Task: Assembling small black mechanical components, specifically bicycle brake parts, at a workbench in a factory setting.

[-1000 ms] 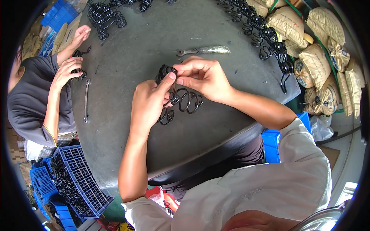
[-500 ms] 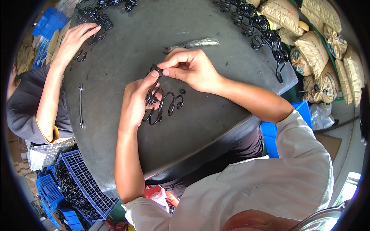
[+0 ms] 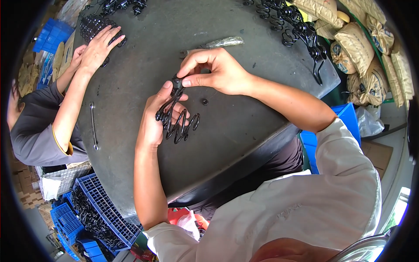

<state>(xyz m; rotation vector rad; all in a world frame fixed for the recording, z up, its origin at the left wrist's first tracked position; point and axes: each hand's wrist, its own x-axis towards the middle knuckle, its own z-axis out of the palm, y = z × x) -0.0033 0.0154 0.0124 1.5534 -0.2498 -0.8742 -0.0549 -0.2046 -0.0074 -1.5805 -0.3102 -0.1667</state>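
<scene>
A black coil spring (image 3: pixel 176 126) of several loops lies across the palm and fingers of my left hand (image 3: pixel 150 118). My left thumb rests along its upper end, and the fingers behind are partly hidden by the coils. At the top of the spring is a black end fitting (image 3: pixel 176 81). My right hand (image 3: pixel 220 74) pinches this fitting between thumb and index finger, with the other fingers curled. A small round black piece (image 3: pixel 204 101) lies on the dark table (image 3: pixel 244 144) just right of the coils.
Beyond my right hand lies a tool with a clear-wrapped handle (image 3: pixel 224 42). A wrench (image 3: pixel 93 126) is near the left edge. Black springs (image 3: pixel 301 30) are heaped far right. A co-worker's hands (image 3: pixel 98 48) touch a black perforated piece (image 3: pixel 91 26). Blue crates (image 3: pixel 104 209) stand lower left.
The spring has tilted in my left hand, whose fingers now show more behind the coils. My right hand stays at the fitting. The co-worker's second hand has come into sight.
</scene>
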